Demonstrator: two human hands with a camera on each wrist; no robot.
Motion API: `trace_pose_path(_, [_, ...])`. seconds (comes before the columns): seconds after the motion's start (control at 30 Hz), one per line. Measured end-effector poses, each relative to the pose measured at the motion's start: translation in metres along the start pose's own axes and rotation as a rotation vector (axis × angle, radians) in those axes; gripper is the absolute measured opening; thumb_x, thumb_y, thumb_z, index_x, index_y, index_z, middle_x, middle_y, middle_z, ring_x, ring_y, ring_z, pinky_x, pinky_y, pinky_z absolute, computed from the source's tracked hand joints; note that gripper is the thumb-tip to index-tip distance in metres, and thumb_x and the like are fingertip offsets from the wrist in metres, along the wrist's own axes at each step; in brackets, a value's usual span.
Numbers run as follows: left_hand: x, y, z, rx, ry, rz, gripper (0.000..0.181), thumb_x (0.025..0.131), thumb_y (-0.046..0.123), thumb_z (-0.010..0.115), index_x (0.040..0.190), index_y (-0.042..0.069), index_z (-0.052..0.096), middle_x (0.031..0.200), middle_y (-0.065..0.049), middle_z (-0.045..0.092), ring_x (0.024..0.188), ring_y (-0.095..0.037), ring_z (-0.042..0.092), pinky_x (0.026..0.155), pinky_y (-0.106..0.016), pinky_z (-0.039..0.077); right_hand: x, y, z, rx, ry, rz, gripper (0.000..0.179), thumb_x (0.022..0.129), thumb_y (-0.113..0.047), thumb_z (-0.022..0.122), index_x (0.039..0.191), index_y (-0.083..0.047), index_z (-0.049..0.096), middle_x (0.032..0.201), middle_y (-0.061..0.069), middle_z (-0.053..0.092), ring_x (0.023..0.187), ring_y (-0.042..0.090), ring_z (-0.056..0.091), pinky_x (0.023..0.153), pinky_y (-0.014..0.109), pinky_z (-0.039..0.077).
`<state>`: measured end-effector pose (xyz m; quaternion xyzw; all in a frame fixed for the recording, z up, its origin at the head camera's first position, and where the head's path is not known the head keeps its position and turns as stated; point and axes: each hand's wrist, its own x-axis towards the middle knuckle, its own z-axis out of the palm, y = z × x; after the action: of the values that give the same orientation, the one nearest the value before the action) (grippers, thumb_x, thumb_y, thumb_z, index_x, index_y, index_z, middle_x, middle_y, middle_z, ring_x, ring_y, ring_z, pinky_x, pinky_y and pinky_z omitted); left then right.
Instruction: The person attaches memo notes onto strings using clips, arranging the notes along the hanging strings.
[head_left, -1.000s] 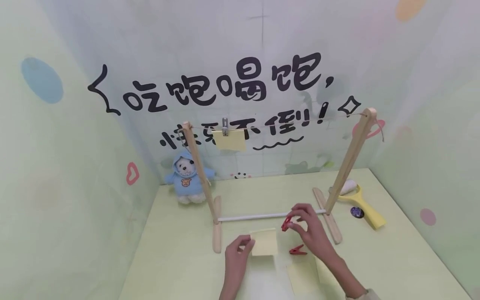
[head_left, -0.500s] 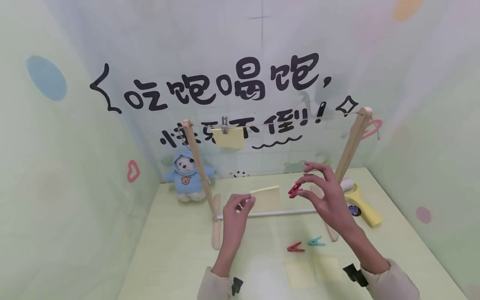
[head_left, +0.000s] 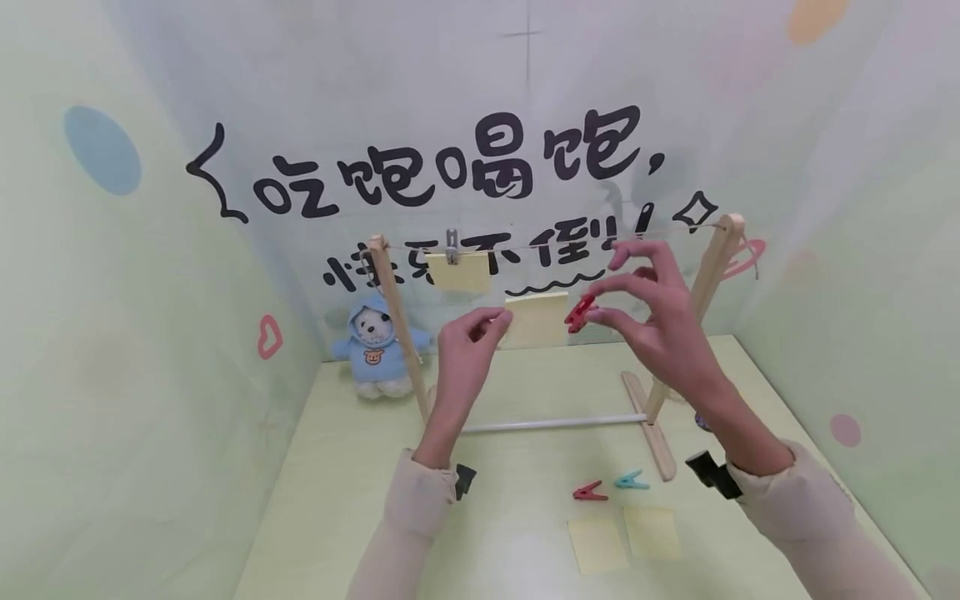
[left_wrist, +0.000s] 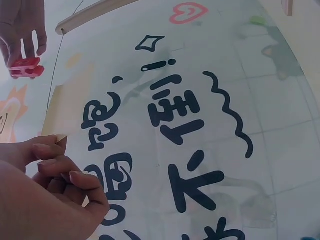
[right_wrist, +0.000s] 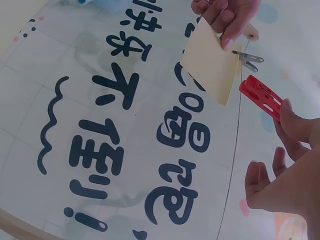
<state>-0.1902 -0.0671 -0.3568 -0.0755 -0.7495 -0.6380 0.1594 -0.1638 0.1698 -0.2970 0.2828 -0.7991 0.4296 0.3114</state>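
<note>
My left hand (head_left: 467, 358) pinches a pale yellow paper note (head_left: 538, 322) by its left edge, holding it up below a thin string (right_wrist: 234, 155). Just right of that note, my right hand (head_left: 667, 325) grips a red clothespin (head_left: 580, 314) between thumb and fingers, the other fingers spread. In the right wrist view the clothespin's tip points toward the note and string. Farther left on the string, a grey clothespin (head_left: 452, 247) clips another yellow note (head_left: 471, 273). In the left wrist view, the held note's (left_wrist: 67, 110) upper edge overlaps the string.
The string runs between two wooden posts (head_left: 397, 312) joined low down by a white rod (head_left: 551, 423). On the table lie another red clothespin (head_left: 590, 492), a teal clothespin (head_left: 632, 480) and two yellow notes (head_left: 597, 546). A plush bear (head_left: 375, 354) in blue sits behind the left post.
Both hands have risen from near the table toward the string, carrying the note and the red clothespin. The teal clothespin and the notes on the table have come into fuller view.
</note>
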Motion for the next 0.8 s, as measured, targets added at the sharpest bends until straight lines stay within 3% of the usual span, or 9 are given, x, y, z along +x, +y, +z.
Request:
trace_pose_path(0.2, [0.013, 0.007, 0.000, -0.044, -0.003, 0.014, 0.017, 0.105, 0.016, 0.077, 0.110, 0.001, 0.083, 0.066, 0.005, 0.058, 0.062, -0.010, 0.052, 0.061, -0.020, 0.045, 0.034, -0.003, 0.001, -0.025, 0.007, -0.007, 0.017, 0.087, 0.010, 0.087, 0.102, 0.008, 0.079, 0.127, 0.025, 0.051, 0.139, 0.024, 0.044, 0.109, 0.021, 0.037])
trace_pose_path(0.37, [0.021, 0.011, 0.001, -0.052, -0.015, 0.002, 0.019, 0.107, 0.019, 0.075, 0.111, 0.002, 0.083, 0.065, 0.006, 0.059, 0.061, -0.010, 0.052, 0.052, -0.019, 0.044, 0.060, -0.001, 0.005, -0.038, 0.024, -0.040, 0.016, 0.088, 0.006, 0.088, 0.102, 0.008, 0.080, 0.121, 0.024, 0.051, 0.143, 0.032, 0.048, 0.109, 0.028, 0.039])
trace_pose_path(0.6, [0.026, 0.013, 0.005, -0.093, -0.008, 0.013, 0.019, 0.108, 0.015, 0.072, 0.107, -0.002, 0.082, 0.060, 0.009, 0.062, 0.051, -0.007, 0.044, 0.047, -0.021, 0.024, 0.088, 0.002, 0.010, -0.032, 0.044, -0.061, 0.014, 0.087, 0.008, 0.088, 0.099, 0.008, 0.081, 0.114, 0.015, 0.049, 0.134, 0.031, 0.049, 0.113, 0.044, 0.039])
trace_pose_path(0.8, [0.029, 0.015, 0.004, -0.143, 0.017, 0.017, 0.020, 0.109, 0.016, 0.071, 0.107, -0.002, 0.081, 0.056, 0.009, 0.063, 0.052, -0.008, 0.045, 0.051, -0.021, 0.027, 0.101, 0.002, 0.014, -0.031, 0.024, -0.052, 0.014, 0.086, 0.009, 0.088, 0.098, 0.007, 0.082, 0.113, 0.013, 0.049, 0.130, 0.029, 0.046, 0.119, 0.047, 0.031])
